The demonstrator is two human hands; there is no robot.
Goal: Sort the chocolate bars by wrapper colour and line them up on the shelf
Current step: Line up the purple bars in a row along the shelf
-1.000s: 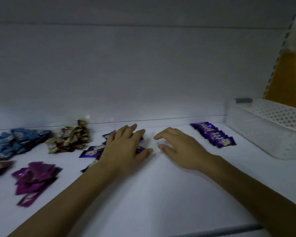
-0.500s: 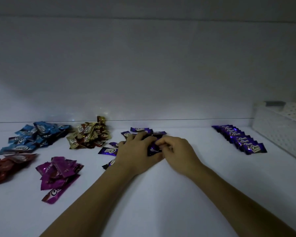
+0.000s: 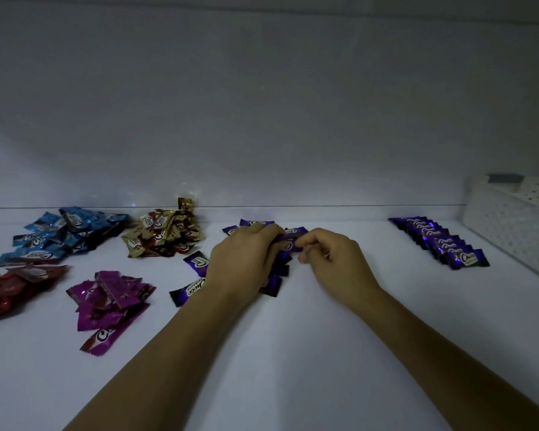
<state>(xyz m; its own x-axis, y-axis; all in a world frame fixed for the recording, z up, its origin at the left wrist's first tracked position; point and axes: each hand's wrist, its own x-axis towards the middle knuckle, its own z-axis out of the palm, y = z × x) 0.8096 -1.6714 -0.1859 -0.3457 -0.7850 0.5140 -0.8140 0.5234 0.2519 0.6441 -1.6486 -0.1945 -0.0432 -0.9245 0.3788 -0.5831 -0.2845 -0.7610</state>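
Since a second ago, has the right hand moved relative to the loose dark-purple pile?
Yes. The right hand moved left onto the loose dark-purple pile, meeting the left hand; earlier it lay on bare shelf right of the pile.

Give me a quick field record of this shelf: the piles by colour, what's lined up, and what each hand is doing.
loose piles: blue pile, gold pile, red pile, magenta pile, purple pile
lined up: purple row, beside the white basket
left hand: on purple pile
right hand: pinching a purple bar
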